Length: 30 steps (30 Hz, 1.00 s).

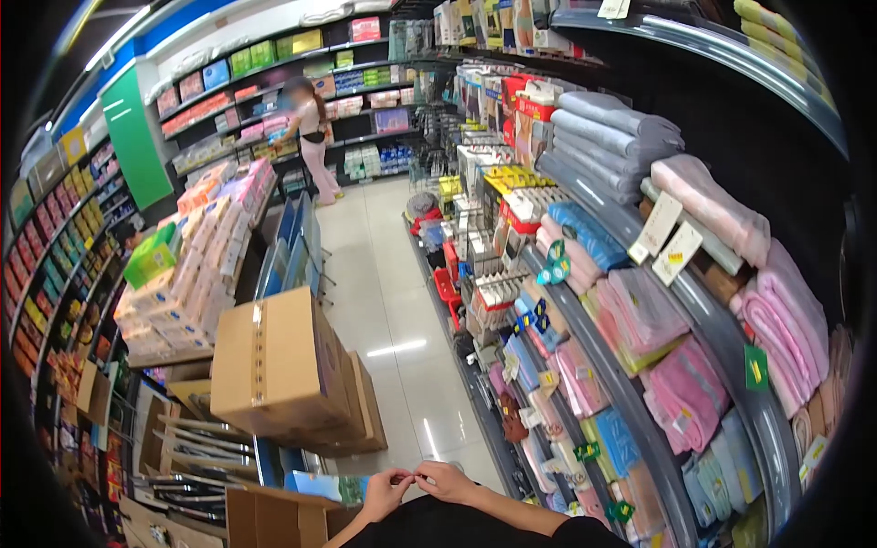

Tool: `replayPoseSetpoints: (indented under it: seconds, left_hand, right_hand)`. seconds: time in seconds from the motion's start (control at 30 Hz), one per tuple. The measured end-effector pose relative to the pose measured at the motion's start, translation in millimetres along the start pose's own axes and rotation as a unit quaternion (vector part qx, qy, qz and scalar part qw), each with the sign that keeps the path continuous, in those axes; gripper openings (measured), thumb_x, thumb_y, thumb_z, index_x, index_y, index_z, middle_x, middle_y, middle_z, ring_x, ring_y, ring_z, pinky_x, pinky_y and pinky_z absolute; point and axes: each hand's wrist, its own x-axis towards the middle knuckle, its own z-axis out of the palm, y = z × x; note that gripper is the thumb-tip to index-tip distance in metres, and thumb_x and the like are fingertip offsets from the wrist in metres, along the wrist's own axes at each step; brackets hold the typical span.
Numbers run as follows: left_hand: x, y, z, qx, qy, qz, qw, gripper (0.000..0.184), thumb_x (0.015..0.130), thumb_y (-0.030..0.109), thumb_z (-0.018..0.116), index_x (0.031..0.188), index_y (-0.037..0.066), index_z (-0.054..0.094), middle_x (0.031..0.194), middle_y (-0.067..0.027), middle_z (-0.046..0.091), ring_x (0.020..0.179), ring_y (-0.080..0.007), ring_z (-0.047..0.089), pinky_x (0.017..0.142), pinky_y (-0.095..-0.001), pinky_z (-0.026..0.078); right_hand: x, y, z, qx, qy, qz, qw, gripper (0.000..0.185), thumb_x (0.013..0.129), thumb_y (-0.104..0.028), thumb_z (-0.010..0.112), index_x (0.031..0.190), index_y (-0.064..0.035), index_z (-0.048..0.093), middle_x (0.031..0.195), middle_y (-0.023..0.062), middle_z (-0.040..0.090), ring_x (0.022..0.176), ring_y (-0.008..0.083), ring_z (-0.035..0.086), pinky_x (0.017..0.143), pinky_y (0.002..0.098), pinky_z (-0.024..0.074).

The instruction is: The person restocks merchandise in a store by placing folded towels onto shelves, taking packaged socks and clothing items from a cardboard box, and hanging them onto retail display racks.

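Observation:
My left hand [385, 493] and my right hand [446, 482] meet low in the view, in front of my dark clothing. Both have their fingers pinched, fingertips touching or nearly so. Whatever may be between them is too small or hidden to make out. Just left of my left hand lies a flat blue and green printed packet [331, 487], partly covering an open cardboard box [274, 519]. A large taped carton [274, 361] stands beyond it, with more cartons against its right side.
Shelves of folded towels [685, 393] curve along my right. Leftward, packs of tissue [187, 274] are piled on a display. A tiled aisle [379, 274] runs ahead to another person [312, 132] beside the back shelves. Flat panels [201, 452] lean at lower left.

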Motion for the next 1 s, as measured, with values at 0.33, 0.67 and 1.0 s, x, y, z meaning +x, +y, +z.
replayPoseSetpoints:
  seconds: [0.33,0.67,1.0]
  left_hand:
    - [145.2,47.4,26.3,0.061,-0.097,0.06,0.992,0.021,0.087,0.018,0.071,0.096,-0.002,0.069,0.085,-0.0135,0.072,0.082,-0.0207,0.07,0.075,-0.0316,0.054]
    - [194.6,38.1,36.0,0.039,-0.161,-0.036,0.985,0.02,0.089,0.016,0.068,0.098,-0.002,0.068,0.08,-0.0085,0.07,0.075,-0.0103,0.064,0.068,-0.0276,0.052]
    - [306.4,37.5,26.1,0.037,-0.234,0.05,0.97,0.022,0.089,0.019,0.067,0.098,-0.002,0.067,0.086,-0.0156,0.071,0.083,-0.0253,0.071,0.071,-0.0336,0.053]
  right_hand:
    - [64.8,56.3,-84.4,-0.013,0.091,0.07,0.993,0.012,0.085,-0.014,0.062,0.089,-0.0019,0.062,0.084,0.0131,0.063,0.077,0.0303,0.063,0.069,0.0372,0.0503]
    - [86.8,89.4,-96.9,-0.009,0.075,0.148,0.986,0.014,0.085,-0.015,0.062,0.089,-0.0014,0.062,0.084,0.0158,0.062,0.078,0.0336,0.063,0.069,0.0382,0.0499]
    - [156.3,125.0,-120.9,-0.027,0.168,0.176,0.97,0.012,0.086,-0.015,0.061,0.088,-0.003,0.063,0.085,0.0142,0.064,0.08,0.0336,0.064,0.069,0.0391,0.0509]
